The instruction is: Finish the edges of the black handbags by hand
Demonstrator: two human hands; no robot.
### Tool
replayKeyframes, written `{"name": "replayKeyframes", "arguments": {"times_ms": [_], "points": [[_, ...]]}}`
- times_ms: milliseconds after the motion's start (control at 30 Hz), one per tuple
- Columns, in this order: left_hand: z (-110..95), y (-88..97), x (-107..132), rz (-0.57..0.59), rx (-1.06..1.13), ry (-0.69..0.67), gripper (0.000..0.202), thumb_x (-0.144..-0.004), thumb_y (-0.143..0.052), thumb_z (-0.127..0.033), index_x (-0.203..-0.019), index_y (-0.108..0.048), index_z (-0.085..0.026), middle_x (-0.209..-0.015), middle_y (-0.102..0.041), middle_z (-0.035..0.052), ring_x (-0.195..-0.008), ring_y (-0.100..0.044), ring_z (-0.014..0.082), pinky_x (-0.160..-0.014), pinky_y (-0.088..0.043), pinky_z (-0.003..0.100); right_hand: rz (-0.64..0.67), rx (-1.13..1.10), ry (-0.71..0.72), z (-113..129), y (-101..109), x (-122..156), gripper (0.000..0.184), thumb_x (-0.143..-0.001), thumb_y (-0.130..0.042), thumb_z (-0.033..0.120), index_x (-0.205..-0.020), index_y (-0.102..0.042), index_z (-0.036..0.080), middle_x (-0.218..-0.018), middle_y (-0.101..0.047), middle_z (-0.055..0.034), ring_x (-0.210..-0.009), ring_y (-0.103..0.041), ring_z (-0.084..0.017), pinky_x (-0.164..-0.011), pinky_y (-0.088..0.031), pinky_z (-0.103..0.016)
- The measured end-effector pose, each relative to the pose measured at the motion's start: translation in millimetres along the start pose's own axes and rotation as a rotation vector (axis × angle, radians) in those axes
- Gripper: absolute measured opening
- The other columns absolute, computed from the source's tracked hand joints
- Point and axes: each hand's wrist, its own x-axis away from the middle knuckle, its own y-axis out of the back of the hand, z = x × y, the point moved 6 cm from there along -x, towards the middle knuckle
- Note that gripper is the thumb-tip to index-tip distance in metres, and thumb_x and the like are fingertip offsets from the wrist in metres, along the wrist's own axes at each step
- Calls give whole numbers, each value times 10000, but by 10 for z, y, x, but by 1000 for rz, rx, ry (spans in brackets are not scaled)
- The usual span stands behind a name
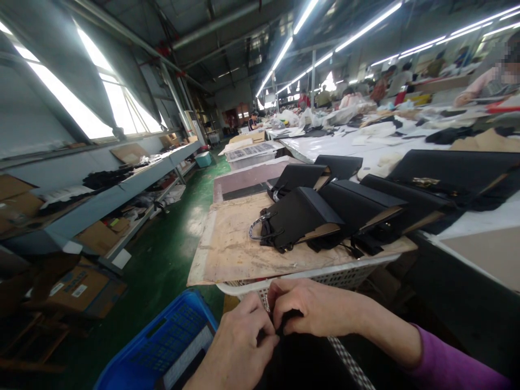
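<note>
At the bottom centre, a black bag (309,363) lies close below me, mostly in shadow. Its near part runs out of the picture. My left hand (244,341) is closed, with thumb and fingers pinched at the bag's upper edge. My right hand (311,309) meets it there, its fingers curled and pinching the same edge. A black-and-white checked strap (351,363) comes out from under my right wrist, and a bit of similar pattern shows between the hands. Exactly what lies between the fingertips is hidden.
Several black handbags (304,216) lie on a wooden board (227,238) over a white basket (345,273). A blue crate (154,336) stands at lower left. Cardboard boxes (81,287) and a long bench (97,200) line the left side. People work at tables behind.
</note>
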Motion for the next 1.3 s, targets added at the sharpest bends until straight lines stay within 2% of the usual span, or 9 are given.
{"name": "replayKeyframes", "arguments": {"times_ms": [300,467,633,767,900,967,1033,1200,1300], "points": [[-5,42,-28,8,65,61,196,-760,-670,-16,-645,-611,-163,-890,-604,18,-834,-599,156,-712,-423,250,-1,43,93,-4,7,-1,63,-818,-761,120,-838,-759,180,-1030,-638,-35,-917,-641,-158,-861,-504,-256],[-15,86,-22,-1,100,97,199,-751,-673,-11,-640,-610,-164,-876,-595,2,-854,-592,154,-745,-412,254,-83,-33,124,-42,2,-11,102,-742,-806,71,-781,-748,145,-1019,-648,-50,-914,-655,-167,-862,-504,-263],[15,113,-20,-11,141,137,193,-757,-679,-42,-626,-608,-164,-844,-567,-8,-830,-583,149,-727,-400,252,-169,-139,5,-95,24,-13,153,-660,-867,77,-723,-740,133,-969,-690,-48,-887,-668,-175,-821,-504,-254],[73,111,-6,-40,170,183,166,-778,-653,-89,-642,-614,-176,-847,-550,-12,-817,-589,147,-730,-406,258,-194,-223,-100,-88,27,12,128,-721,-798,30,-739,-762,152,-947,-728,-26,-855,-680,-150,-809,-490,-227],[130,107,21,-70,234,194,124,-769,-660,-115,-671,-635,-186,-1047,-598,9,-948,-614,170,-835,-420,268,-276,-292,-263,-131,-16,60,114,-728,-737,49,-694,-735,158,-904,-758,-7,-802,-693,-152,-750,-489,-224],[160,106,34,-74,264,187,125,-756,-666,-105,-667,-636,-188,-1068,-642,9,-980,-626,181,-867,-419,269,-314,-287,-340,-167,-55,85,113,-712,-709,62,-661,-709,162,-858,-765,2,-768,-692,-157,-713,-485,-229],[200,94,41,-58,317,197,132,-754,-659,-103,-658,-634,-189,-982,-691,5,-938,-650,183,-840,-435,263,-342,-243,-394,-195,-84,104,100,-705,-692,88,-646,-689,169,-806,-763,7,-728,-682,-162,-669,-473,-237],[286,77,37,-63,476,259,120,-750,-655,-132,-643,-622,-175,-1006,-729,43,-925,-681,202,-798,-477,259,-393,-132,-439,-202,-68,110,79,-702,-694,146,-636,-659,173,-777,-756,3,-686,-648,-157,-651,-441,-252],[316,64,36,-80,541,306,153,-735,-667,-138,-649,-547,-177,-982,-727,52,-871,-679,189,-726,-479,240,-382,-130,-465,-209,-55,100,73,-710,-693,162,-645,-661,172,-700,-723,15,-640,-612,-140,-596,-408,-236]]}}
